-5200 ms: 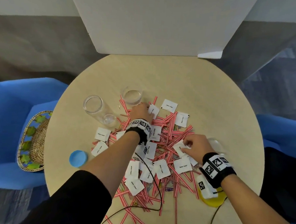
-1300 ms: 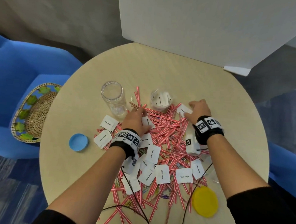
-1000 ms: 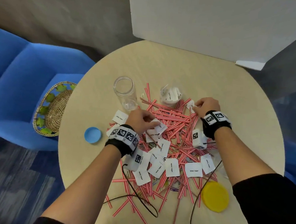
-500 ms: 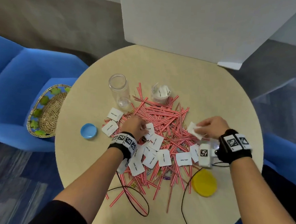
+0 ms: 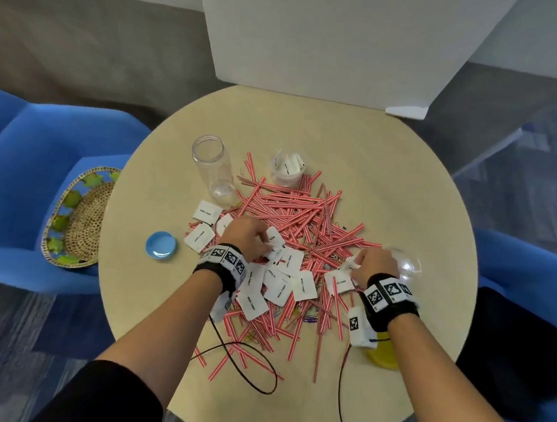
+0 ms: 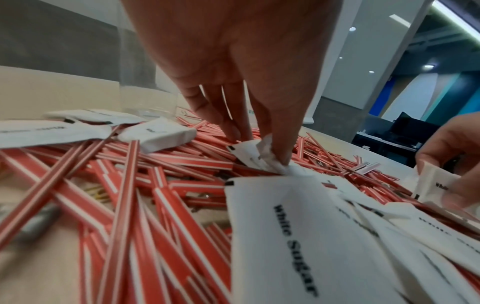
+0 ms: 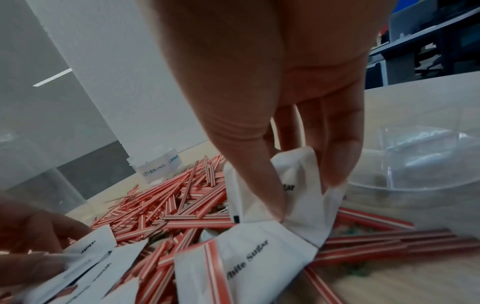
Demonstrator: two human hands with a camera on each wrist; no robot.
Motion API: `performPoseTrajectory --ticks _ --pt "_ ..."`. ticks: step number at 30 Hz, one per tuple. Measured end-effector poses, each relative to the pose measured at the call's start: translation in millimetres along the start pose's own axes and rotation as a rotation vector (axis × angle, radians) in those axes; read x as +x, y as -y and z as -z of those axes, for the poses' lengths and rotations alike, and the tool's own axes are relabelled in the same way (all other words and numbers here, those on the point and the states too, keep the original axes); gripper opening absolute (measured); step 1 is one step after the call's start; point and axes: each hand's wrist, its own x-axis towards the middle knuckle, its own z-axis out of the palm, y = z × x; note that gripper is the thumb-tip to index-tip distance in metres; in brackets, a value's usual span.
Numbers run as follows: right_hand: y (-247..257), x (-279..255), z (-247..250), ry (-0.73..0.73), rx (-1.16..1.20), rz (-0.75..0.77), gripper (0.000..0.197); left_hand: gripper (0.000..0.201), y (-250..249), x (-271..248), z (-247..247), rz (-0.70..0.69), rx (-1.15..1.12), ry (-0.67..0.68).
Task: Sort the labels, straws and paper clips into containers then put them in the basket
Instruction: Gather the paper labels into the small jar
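the whole round table [image 5: 402,192] is seen only from the head view. a heap of red and white straws [image 5: 303,212] is spread in the middle, with white labels [image 5: 303,285] on its near side. a few paper clips [image 5: 309,319] are mixed in at the near edge.

the left hand [image 5: 247,238] is laid on the labels. only in the left wrist view can the grip be seen: one crumpled label [image 6: 257,156] is pinched tight between thumb and fingertips [image 6: 233,131], low on the straws.

the right hand [image 5: 373,265] is at the right of the heap. in the right wrist view a folded label [image 7: 298,197] is pinched between its thumb and fingers [image 7: 337,164]. "white sugar" can be read on the labels up close.

a tall clear jar [image 5: 213,169] is stood upright at the far left of the heap; nothing can be made out in it. a small clear cup [image 5: 288,169] beside it is filled with labels. a clear tub [image 5: 404,264] is just beside the right hand; what is in it cannot be told.

a blue lid [image 5: 161,245] is on the table at the left. a yellow lid [image 5: 384,356] is partly hidden under the right wrist. a woven basket [image 5: 81,218] is set on a blue chair [image 5: 19,169], off the table.
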Motion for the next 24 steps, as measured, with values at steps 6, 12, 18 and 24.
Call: performPoseTrajectory --ticks 6,12,18,24 --pt "-4 -10 17 -0.005 0.069 0.037 0.015 0.013 -3 -4 -4 0.007 -0.051 -0.023" --pt "10 -13 53 0.101 0.346 0.237 0.019 0.018 -1 -9 24 0.080 -0.345 -0.152" --pt "43 -10 70 0.115 0.161 0.379 0.016 0.018 -11 -8 61 0.007 -0.204 -0.172" --pt "77 10 80 0.100 0.552 0.373 0.027 0.041 -15 8 72 -0.006 -0.477 -0.453"
